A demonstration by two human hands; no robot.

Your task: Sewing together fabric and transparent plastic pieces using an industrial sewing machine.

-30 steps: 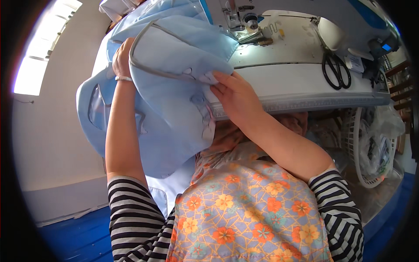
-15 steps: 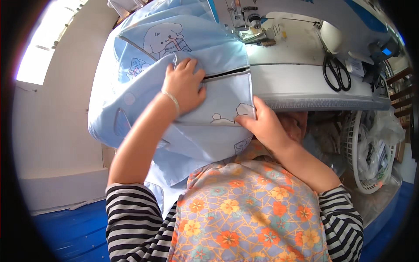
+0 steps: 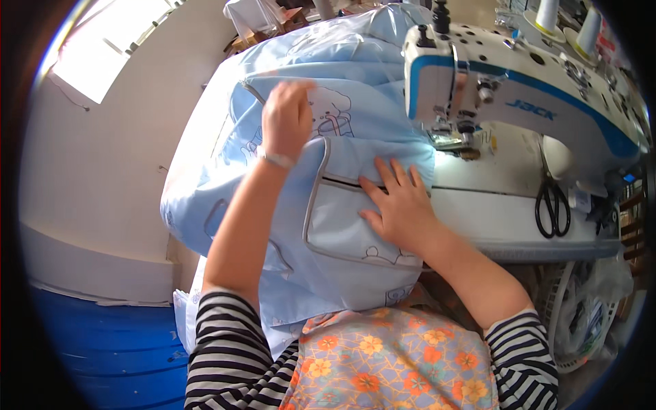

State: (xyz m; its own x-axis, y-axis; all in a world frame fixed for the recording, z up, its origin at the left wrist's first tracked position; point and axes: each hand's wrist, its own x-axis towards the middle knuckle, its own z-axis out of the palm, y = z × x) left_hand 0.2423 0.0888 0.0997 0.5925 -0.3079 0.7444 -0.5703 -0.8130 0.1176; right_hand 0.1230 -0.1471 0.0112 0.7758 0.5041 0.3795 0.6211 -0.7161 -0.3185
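Observation:
A light blue cloth [image 3: 369, 301] with printed cartoon animals lies bunched over the sewing table. On it sits a pocket-like panel [image 3: 342, 222] edged in grey piping, with a dark slit across its upper part. My right hand [image 3: 400, 208] rests flat on this panel, fingers spread over the slit. My left hand [image 3: 287, 123] is over the cloth beside the printed dog [image 3: 335, 106], its fingers curled in and partly blurred. Whatever those fingers hold, if anything, is hidden. To the right of the cloth stands a white and blue sewing machine [image 3: 506, 89], its needle area lit.
Black-handled scissors [image 3: 552, 208] lie on the machine table [image 3: 492, 212] at the right. Below them is a white basket [image 3: 557, 328] with clear plastic bags. Thread cones [image 3: 547, 17] stand behind the machine. A wall [image 3: 102, 184] rises on the left.
My left hand has let go of the panel's upper left edge and moved up. My right hand has shifted from the panel's right edge onto its top. The view has tilted up, showing more machine.

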